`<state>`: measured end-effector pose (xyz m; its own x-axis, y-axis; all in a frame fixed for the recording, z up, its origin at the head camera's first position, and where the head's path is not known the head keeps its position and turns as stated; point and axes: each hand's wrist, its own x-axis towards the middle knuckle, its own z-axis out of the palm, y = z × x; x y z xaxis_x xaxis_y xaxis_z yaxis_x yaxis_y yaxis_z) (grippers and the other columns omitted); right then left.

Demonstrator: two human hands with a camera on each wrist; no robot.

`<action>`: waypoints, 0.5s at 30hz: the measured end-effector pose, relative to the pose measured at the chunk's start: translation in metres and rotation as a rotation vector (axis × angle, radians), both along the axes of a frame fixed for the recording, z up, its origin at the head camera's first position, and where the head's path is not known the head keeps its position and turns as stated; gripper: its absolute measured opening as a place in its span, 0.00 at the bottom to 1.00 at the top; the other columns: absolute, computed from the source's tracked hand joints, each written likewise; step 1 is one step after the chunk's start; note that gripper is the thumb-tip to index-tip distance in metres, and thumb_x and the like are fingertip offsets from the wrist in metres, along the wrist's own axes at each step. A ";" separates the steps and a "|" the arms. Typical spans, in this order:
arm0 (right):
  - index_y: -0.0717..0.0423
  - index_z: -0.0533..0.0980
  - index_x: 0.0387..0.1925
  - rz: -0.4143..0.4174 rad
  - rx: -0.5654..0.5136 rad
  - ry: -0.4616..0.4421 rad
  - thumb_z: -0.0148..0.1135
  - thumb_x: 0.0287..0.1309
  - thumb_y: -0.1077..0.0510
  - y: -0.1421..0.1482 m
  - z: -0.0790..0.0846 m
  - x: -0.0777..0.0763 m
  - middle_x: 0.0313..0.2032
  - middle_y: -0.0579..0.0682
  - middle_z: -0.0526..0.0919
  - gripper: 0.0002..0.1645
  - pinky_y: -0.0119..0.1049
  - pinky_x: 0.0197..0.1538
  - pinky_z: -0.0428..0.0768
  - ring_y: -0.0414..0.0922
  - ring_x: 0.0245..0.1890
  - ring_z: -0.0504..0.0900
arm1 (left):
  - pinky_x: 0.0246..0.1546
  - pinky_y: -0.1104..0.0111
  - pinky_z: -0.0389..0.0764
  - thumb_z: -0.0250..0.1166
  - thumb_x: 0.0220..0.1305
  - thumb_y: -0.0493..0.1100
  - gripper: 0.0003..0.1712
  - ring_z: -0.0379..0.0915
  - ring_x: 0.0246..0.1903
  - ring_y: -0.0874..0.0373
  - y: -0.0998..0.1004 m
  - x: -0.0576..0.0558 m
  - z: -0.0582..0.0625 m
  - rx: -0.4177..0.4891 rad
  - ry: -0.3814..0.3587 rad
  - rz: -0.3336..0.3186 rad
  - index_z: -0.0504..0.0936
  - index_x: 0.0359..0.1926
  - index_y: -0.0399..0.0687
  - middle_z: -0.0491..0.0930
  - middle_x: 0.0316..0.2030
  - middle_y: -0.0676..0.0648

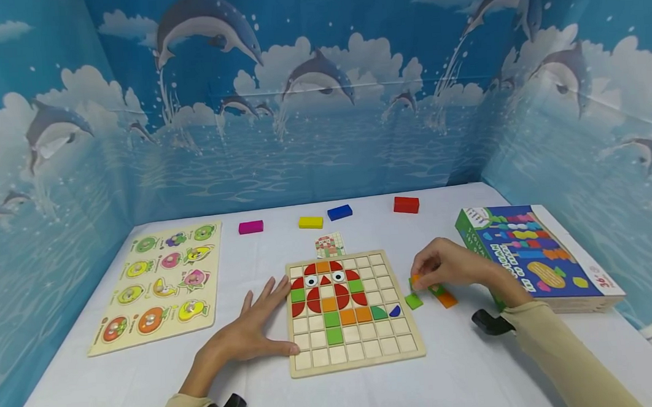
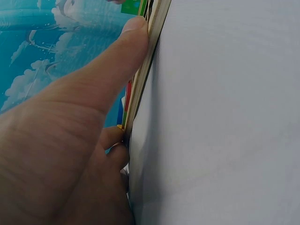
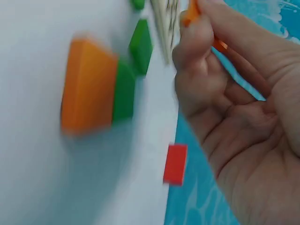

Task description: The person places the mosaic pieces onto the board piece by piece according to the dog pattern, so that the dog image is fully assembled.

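A wooden grid board (image 1: 389,348) bears red, green and orange tiles, two eye tiles and a blue piece, forming a bird-like figure. My left hand (image 1: 250,333) is spread at the board's left side, its thumb (image 2: 126,47) and fingers against the edge. To the right of the board, my right hand (image 1: 453,263) pinches an orange tile (image 3: 191,14) between thumb and fingers, raised off the table. Below that hand lie a green tile (image 1: 413,301) and an orange tile (image 1: 448,299), with another green piece (image 3: 123,96) touching the orange one.
A small pattern card (image 1: 330,245) lies behind the board. Magenta (image 1: 251,227), yellow (image 1: 311,223), blue (image 1: 340,212) and red (image 1: 406,205) blocks line the back. A fruit puzzle board (image 1: 183,272) is at left, a toy box (image 1: 533,254) at right. Dolphin-print curtains surround the table.
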<state>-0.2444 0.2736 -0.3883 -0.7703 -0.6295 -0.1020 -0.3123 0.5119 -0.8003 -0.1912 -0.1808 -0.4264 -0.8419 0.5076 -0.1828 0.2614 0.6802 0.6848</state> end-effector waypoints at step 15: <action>0.70 0.87 0.48 0.130 -0.239 -0.128 0.70 0.68 0.69 -0.084 -0.007 0.034 0.36 0.63 0.89 0.10 0.36 0.35 0.91 0.60 0.27 0.89 | 0.82 0.42 0.20 0.86 0.51 0.62 0.73 0.25 0.87 0.47 0.000 -0.001 -0.001 -0.005 -0.007 -0.001 0.51 0.88 0.56 0.43 0.88 0.52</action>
